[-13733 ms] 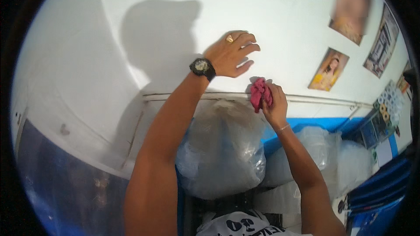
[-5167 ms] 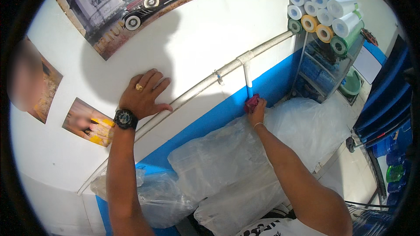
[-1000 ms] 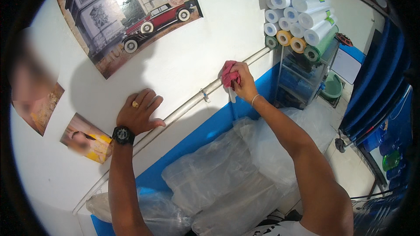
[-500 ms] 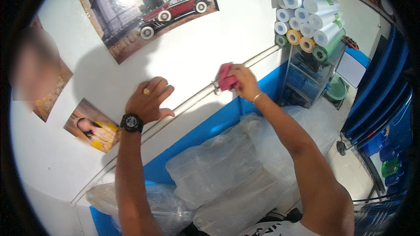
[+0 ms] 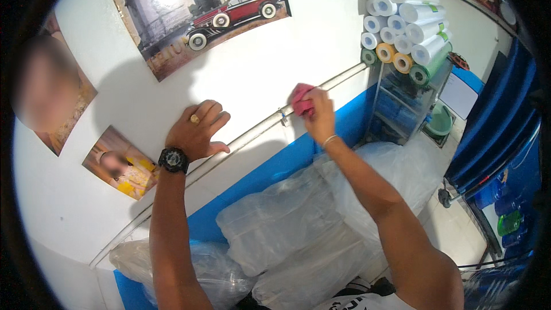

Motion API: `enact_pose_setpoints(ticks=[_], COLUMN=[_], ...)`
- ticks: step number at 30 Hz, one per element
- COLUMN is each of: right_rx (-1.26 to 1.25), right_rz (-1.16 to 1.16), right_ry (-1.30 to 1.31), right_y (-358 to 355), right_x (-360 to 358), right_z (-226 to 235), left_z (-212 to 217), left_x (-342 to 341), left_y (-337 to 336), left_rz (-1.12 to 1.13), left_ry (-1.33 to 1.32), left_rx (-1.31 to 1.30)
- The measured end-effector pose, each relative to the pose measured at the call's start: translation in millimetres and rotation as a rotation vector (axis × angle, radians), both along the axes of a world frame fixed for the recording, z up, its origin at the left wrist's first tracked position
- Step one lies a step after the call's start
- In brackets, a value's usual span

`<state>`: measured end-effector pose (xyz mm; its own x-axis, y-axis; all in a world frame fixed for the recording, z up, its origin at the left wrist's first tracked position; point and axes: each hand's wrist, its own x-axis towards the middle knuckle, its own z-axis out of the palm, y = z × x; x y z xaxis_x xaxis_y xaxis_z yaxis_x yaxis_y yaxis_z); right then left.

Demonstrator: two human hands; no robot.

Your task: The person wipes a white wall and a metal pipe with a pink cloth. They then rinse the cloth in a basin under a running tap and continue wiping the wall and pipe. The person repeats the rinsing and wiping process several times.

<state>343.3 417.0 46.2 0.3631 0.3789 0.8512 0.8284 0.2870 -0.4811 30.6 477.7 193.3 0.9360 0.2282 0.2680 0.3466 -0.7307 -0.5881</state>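
Observation:
Against the white wall [image 5: 247, 69] my left hand [image 5: 198, 129] lies with its fingers spread, wearing a ring, a black watch on the wrist. It rests just above a thin white pipe [image 5: 241, 146] that runs slantwise along the wall. My right hand [image 5: 321, 112] grips a crumpled dark pink cloth [image 5: 302, 99], pressed to the pipe and the wall beside it. A small metal clamp [image 5: 282, 116] sits on the pipe just left of the cloth. Part of the cloth is hidden behind my fingers.
Clear plastic-wrapped bundles [image 5: 281, 218] lie below the pipe, before a blue wall band [image 5: 229, 204]. White rolls [image 5: 422, 28] are stacked on a glass-sided shelf [image 5: 396, 106] at right. A car poster [image 5: 229, 11] and portrait pictures [image 5: 123, 163] hang on the wall.
My right hand has shifted slightly right along the pipe with the cloth, uncovering the clamp more. My left hand stays in place on the wall.

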Motion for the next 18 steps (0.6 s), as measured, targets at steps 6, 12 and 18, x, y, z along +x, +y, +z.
enact_pose_setpoints(ticks=[6, 12, 18], right_rx=[-0.093, -0.049, -0.026], right_rz=[0.314, 0.15, 0.254], right_ry=[-0.161, 0.016, -0.185], right_y=[-1, 10, 3], right_x=[-21, -20, -21], right_z=[-15, -33, -33], left_z=[1, -2, -2], left_x=[0, -2, -2], left_y=[1, 5, 2], left_rz=[-0.002, -0.054, -0.043], left_ry=[0.016, 0.002, -0.013], left_rx=[-0.013, 0.054, 0.084])
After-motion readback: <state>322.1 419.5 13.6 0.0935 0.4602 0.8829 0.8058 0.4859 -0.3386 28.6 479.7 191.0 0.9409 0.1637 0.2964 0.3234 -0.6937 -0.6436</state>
